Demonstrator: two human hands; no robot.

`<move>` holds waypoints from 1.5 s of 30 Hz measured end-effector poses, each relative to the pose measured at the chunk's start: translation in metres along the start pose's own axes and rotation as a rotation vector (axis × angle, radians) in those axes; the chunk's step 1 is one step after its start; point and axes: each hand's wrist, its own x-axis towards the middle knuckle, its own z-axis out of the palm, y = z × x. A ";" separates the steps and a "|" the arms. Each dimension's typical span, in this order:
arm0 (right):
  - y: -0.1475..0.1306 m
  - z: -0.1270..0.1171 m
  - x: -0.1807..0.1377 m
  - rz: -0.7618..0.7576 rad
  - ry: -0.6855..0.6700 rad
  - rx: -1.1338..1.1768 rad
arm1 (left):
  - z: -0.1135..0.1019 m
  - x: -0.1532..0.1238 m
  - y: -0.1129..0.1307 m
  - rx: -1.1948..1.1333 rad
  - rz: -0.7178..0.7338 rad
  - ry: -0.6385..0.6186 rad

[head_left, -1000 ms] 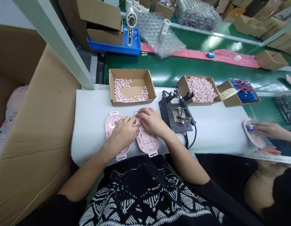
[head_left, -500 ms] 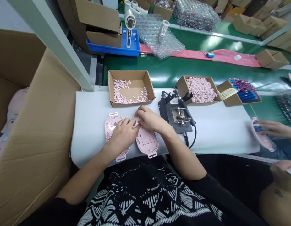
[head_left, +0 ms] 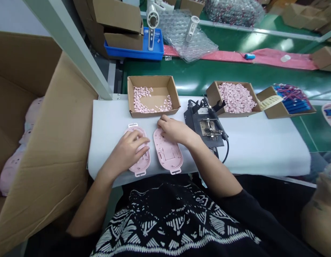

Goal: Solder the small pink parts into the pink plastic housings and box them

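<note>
Two pink plastic oval housings lie side by side on a white foam pad (head_left: 251, 150), with their inner faces up. My left hand (head_left: 127, 151) rests spread over the left housing (head_left: 142, 165), covering most of it. My right hand (head_left: 173, 130) has its fingertips on the top end of the right housing (head_left: 168, 151). Neither hand shows a separate held part. Just above them, a cardboard box (head_left: 153, 80) holds scattered small pink pieces (head_left: 152, 100). A black soldering station (head_left: 205, 125) stands to the right of my right hand.
A second cardboard box (head_left: 219, 93) of pink pieces sits behind the pad, beside a box of blue-wired parts (head_left: 288, 103). A large brown carton (head_left: 42, 142) walls the left side. A co-worker's hand (head_left: 326, 182) shows at the right edge. A blue tray (head_left: 133, 53) and bubble wrap (head_left: 189, 39) lie beyond.
My hands have moved apart from the gap between the housings: the left now lies over the left housing, the right at the top of the right one. The co-worker's pink piece has moved toward the right edge.
</note>
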 end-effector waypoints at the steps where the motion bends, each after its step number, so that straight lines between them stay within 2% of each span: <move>1: -0.001 0.002 -0.004 -0.003 0.031 0.001 | -0.005 -0.011 -0.004 -0.023 -0.003 -0.016; 4: -0.003 0.004 -0.016 -0.030 0.120 0.014 | -0.013 -0.040 -0.005 -0.060 0.006 -0.082; 7: -0.003 0.000 -0.022 -0.062 0.209 0.048 | -0.012 -0.055 0.004 -0.065 0.029 -0.121; 10: -0.003 -0.004 -0.029 -0.097 0.292 0.088 | -0.011 -0.057 0.008 -0.026 0.001 -0.120; 15: -0.003 -0.003 -0.051 -0.164 0.367 0.164 | -0.007 -0.054 0.001 0.075 -0.093 -0.127; 18: 0.000 0.002 -0.073 -0.191 0.420 0.266 | -0.007 -0.056 -0.001 0.088 -0.086 -0.157; 21: 0.005 0.009 -0.096 -0.191 0.507 0.391 | -0.019 -0.051 -0.003 0.046 -0.023 -0.179; 23: 0.007 0.013 -0.108 -0.174 0.581 0.440 | -0.034 -0.035 -0.007 0.008 0.025 -0.156; 24: 0.008 0.014 -0.112 -0.163 0.616 0.447 | -0.042 -0.021 -0.009 0.024 0.022 -0.101; 27: 0.016 0.012 -0.120 -0.114 0.688 0.419 | -0.060 0.041 -0.011 0.209 -0.108 0.183; 29: 0.030 0.006 -0.125 -0.020 0.744 0.392 | -0.065 0.082 -0.008 0.284 -0.153 0.256; 32: 0.071 -0.002 -0.134 0.238 0.860 0.352 | -0.057 0.113 0.005 0.286 -0.097 0.199; 34: 0.104 -0.001 -0.142 0.388 0.874 0.344 | -0.042 0.109 0.017 0.255 -0.039 0.140; 36: 0.134 0.003 -0.146 0.450 0.787 0.385 | -0.023 0.095 0.025 0.216 0.002 0.075; 39: 0.160 0.009 -0.143 0.402 0.600 0.501 | 0.003 0.077 0.031 0.184 -0.004 0.010; 41: 0.166 0.006 -0.138 0.340 0.540 0.546 | 0.014 0.072 0.031 0.176 -0.046 -0.005; 45: 0.162 -0.010 -0.143 0.244 0.603 0.588 | 0.022 0.071 0.031 0.162 -0.145 0.001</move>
